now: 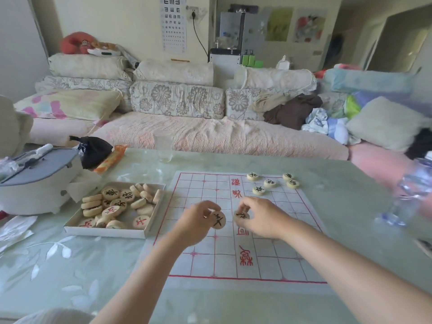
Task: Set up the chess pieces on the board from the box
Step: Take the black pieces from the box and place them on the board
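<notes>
— Left hand [196,220]: what has it got?
— It pinches a black-marked disc [218,220] between thumb and fingers. The disc is tilted so its face shows, above the board [268,265] near the middle.
— And the right hand [261,218]?
— Its fingers curl down on a second black-marked disc [242,216], just beside the first. It is over the strip of red characters across the board's centre. Whether that disc touches the board I cannot tell.
— Anything already placed?
— Five black-marked pieces [270,183] lie flat in a loose cluster at the board's far right corner.
— Where is the box?
— The box [105,231], a shallow white tray, sits on the table [93,277] just left of the board. Loose pieces [117,204] are heaped in it, some flat with red or black characters up, several standing on edge.
— What else is on the table?
— A clear glass [163,146] stands beyond the board, and a white appliance with a grey lid [39,181] sits at far left. A black bag [93,150] and an orange packet [111,159] lie behind the box, and a blurred plastic bottle [409,190] is at the right edge. A sofa [187,134] piled with cushions runs behind.
</notes>
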{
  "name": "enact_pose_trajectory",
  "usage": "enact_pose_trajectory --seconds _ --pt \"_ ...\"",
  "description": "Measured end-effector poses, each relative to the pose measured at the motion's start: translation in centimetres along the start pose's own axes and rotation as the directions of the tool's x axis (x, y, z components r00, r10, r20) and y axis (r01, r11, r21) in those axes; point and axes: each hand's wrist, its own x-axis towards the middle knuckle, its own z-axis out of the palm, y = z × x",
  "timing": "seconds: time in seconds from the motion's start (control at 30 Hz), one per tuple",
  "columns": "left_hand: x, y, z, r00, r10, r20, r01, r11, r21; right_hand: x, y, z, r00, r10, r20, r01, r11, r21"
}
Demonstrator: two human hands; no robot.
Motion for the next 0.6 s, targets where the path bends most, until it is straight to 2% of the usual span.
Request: enact_pose_trajectory --seconds 0.17,0.27,0.47,0.6 --pt "0.1 2.9 4.8 0.993 -0.003 0.118 0.004 1.0 -0.014 -3.1 4.8 -1.3 0.995 0.096 -0.018 -0.096 0.995 -0.028" --pt "0.4 4.1 6.9 0.988 -0.004 0.157 -0.005 0.998 0.058 -4.4 6.8 -1.5 0.992 0.122 -0.03 -0.123 0.992 -0.01" --pt "0.7 4.9 8.5 0.994 0.003 0.105 -0.025 0.978 0.209 -5.5 8.5 -1.1 0.991 0.128 -0.036 -0.129 0.991 -0.023" --pt "0.3 5.3 8.8 0.979 0.03 0.204 -0.096 0.943 0.319 -5.5 8.9 -0.9 0.993 0.116 -0.019 -0.117 0.992 -0.044"
